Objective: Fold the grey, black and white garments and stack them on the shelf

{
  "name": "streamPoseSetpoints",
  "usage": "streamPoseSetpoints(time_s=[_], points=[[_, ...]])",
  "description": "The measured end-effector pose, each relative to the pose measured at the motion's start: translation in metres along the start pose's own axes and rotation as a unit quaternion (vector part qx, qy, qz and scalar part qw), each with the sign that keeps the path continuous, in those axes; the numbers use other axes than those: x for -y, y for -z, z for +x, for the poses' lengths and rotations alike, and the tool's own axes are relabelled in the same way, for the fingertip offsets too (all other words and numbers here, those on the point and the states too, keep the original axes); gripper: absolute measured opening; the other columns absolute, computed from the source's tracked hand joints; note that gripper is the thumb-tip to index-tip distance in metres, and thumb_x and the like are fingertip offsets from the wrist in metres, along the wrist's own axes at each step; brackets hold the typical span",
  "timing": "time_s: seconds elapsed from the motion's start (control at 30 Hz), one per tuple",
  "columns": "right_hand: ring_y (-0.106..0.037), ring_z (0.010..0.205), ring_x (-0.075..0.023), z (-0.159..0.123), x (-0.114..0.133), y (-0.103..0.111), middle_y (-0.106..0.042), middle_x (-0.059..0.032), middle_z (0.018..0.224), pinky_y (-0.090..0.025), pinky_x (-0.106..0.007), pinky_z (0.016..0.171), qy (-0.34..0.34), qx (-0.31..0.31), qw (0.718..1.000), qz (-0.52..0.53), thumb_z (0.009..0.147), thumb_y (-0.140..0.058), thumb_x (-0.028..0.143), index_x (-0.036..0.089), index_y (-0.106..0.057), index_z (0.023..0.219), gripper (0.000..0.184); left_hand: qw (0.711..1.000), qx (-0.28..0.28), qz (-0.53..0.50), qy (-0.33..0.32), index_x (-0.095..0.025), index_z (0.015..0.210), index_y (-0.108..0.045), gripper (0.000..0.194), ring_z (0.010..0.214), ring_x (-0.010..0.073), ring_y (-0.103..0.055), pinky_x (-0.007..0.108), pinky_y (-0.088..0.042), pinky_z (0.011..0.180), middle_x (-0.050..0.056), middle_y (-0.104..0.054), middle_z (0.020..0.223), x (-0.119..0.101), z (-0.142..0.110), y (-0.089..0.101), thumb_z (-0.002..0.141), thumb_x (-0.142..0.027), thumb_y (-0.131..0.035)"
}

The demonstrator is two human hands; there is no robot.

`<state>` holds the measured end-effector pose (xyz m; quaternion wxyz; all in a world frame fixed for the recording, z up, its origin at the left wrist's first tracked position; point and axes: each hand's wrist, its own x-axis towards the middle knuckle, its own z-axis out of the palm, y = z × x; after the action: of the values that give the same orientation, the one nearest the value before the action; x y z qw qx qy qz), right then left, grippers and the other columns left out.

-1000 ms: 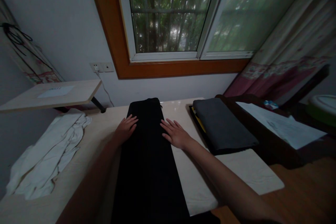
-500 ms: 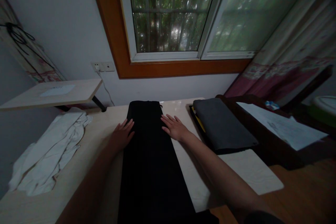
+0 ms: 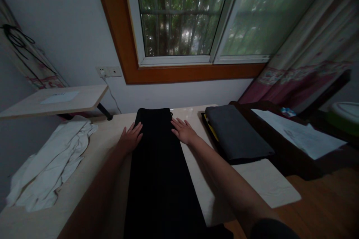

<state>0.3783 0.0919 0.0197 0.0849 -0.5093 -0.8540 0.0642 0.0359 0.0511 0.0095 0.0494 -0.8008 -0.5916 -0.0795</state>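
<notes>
A long black garment, which looks like folded trousers (image 3: pixel 159 171), lies flat down the middle of the pale table (image 3: pixel 193 114), its near end running out of the bottom of the view. Along its left edge rests my left hand (image 3: pixel 130 138), fingers stretched out with the tips on the cloth. On the opposite edge, my right hand (image 3: pixel 183 130) lies flat, fingers spread and tips touching the fabric. Neither hand grips anything. Both are close to the far end of the cloth.
Crumpled white cloth (image 3: pixel 53 164) lies on the left, beneath a small raised shelf (image 3: pixel 70 99) with a paper on it. Folded grey cloth (image 3: pixel 238 130) is stacked at the right. Beyond it, white sheets (image 3: pixel 300 134) lie on a dark surface. A wall with a window (image 3: pixel 179 59) stands behind.
Both hands have slid slightly toward the far end of the black garment, still flat on its edges. The view has shifted a little.
</notes>
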Motion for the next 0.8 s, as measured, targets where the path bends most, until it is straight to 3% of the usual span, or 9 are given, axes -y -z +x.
streamPoseSetpoints(time_s=[0.27,0.47,0.63,0.8], points=[[-0.036,0.150,-0.0231,-0.011,0.003,-0.005,-0.046,-0.0052,0.158,-0.023,-0.049,0.125,-0.022,-0.087,0.995,0.035,0.104,-0.036,0.031,0.022,-0.049,0.150,0.049,0.999,-0.028,-0.031,-0.008,-0.025,0.155,-0.041,0.056,0.152,0.0338,-0.032,0.065,-0.032,0.118,0.005,-0.042,0.162,0.005,-0.011,-0.004,0.102,-0.040,-0.037],[-0.046,0.143,-0.0253,-0.028,0.007,-0.002,-0.056,-0.0088,0.150,-0.031,-0.046,0.122,-0.023,-0.137,0.987,0.078,0.106,-0.038,0.040,0.021,-0.050,0.150,0.049,0.997,-0.041,-0.062,-0.005,-0.026,0.151,-0.048,0.054,0.152,0.0364,-0.031,0.062,-0.031,0.120,0.003,-0.047,0.159,-0.001,-0.028,0.002,0.100,-0.043,-0.044],[-0.040,0.147,-0.0274,-0.048,0.013,0.004,-0.043,-0.0071,0.161,-0.030,-0.052,0.123,0.048,-0.100,0.992,0.068,0.104,-0.045,0.045,0.026,-0.051,0.150,0.050,0.996,-0.037,-0.076,-0.032,-0.027,0.145,-0.056,0.048,0.153,0.0344,-0.028,0.061,-0.029,0.122,0.002,-0.048,0.159,-0.010,-0.050,0.011,0.101,-0.042,-0.044],[-0.030,0.153,-0.0289,-0.074,0.022,0.012,-0.039,-0.0024,0.163,-0.022,-0.054,0.125,0.074,-0.042,0.995,0.044,0.103,-0.048,0.049,0.031,-0.054,0.147,0.049,0.997,-0.011,-0.053,-0.060,-0.032,0.152,-0.048,0.052,0.153,0.0323,-0.030,0.059,-0.028,0.123,0.000,-0.043,0.162,-0.017,-0.084,0.015,0.101,-0.046,-0.045]])
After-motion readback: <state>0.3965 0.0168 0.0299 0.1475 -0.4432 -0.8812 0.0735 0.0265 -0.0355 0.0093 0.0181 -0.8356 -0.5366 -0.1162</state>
